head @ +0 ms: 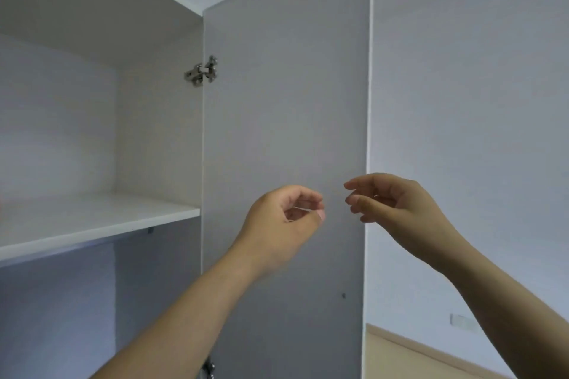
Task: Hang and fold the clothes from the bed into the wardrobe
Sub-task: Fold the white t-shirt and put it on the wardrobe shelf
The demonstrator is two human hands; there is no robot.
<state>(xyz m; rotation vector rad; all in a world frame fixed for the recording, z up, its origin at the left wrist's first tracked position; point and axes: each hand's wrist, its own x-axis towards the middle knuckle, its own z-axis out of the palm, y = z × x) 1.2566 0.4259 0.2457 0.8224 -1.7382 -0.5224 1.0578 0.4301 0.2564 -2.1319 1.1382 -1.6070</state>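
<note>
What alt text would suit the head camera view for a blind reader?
Two bare hands are raised before an open wardrobe door, holding nothing: the left hand curled, the right hand relaxed. Left of the door, a white shelf and a metal hinge show.

- A plain pale wall (477,101) fills the right side, evenly and softly lit.
- A small white socket (458,319) sits low on it.
- Light wooden floor (381,361) shows below.
</note>
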